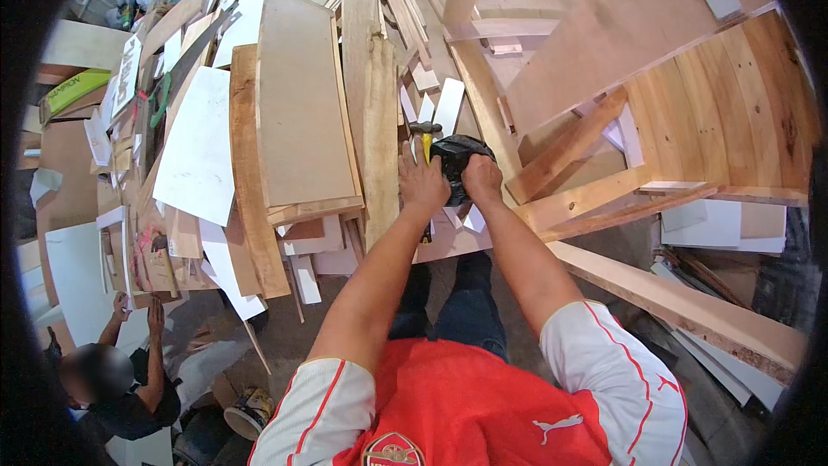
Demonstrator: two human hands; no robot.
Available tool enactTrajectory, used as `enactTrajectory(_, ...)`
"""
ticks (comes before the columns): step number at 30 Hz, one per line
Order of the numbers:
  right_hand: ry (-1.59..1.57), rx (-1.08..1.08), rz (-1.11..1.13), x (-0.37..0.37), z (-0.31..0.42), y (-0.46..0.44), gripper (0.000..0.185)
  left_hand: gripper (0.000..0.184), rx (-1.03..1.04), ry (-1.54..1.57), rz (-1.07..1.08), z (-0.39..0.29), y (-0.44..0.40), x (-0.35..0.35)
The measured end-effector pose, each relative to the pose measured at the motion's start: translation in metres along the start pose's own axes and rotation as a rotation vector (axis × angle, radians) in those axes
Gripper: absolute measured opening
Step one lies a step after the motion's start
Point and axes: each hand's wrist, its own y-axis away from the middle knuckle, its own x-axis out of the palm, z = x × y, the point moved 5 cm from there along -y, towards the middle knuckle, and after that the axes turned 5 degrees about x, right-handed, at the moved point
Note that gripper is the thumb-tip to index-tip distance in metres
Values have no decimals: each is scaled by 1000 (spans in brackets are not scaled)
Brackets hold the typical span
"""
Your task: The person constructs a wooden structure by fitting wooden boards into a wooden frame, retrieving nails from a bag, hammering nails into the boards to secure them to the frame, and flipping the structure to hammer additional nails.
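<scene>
A black plastic bag (450,152) lies on the cluttered work table, between my two hands. My right hand (482,179) is closed on the bag's right edge. My left hand (423,179) is at the bag's left side, with its fingers stretched forward beside a yellow-handled hammer (426,140). The hammer's dark head (424,127) points away from me, just past my left fingertips. What is inside the bag cannot be made out. A white offcut (448,107) lies just beyond the bag.
Boards and a curved panel (297,99) are piled to the left. A wooden frame with slats (724,112) stands at right, its long beam (681,306) reaching toward the lower right. Another person (129,388) works at lower left, near a bucket (248,412).
</scene>
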Motion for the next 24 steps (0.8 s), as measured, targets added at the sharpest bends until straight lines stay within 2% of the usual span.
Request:
enactTrajectory(5,-55,20,-43,8,-14,0,19,34,-46,126,-60,12,-11,21)
enactTrajectory(8,-386,25,-8,4,-22,3,23,33,-82,211,6,14,-13,19)
enactTrajectory(11,-480,-99,-42,18,-32,-6,26,32,-79,221,-47,17,-12,22)
enactTrajectory(14,-822,102,189,32,-38,-12,18,31,-81,220,-48,17,-12,18)
enactTrajectory(17,-966,165,266,30,-38,-10,16,29,-99,262,14,15,-8,16)
enactTrajectory(20,-1082,169,312,29,-35,-8,14,29,-73,278,-56,10,1,12)
enactTrajectory(23,-1369,113,297,24,-21,-1,17,33,-27,186,23,-1,14,9)
enactTrajectory(24,-1234,44,219,28,-25,-4,15,32,-16,168,9,-4,19,10)
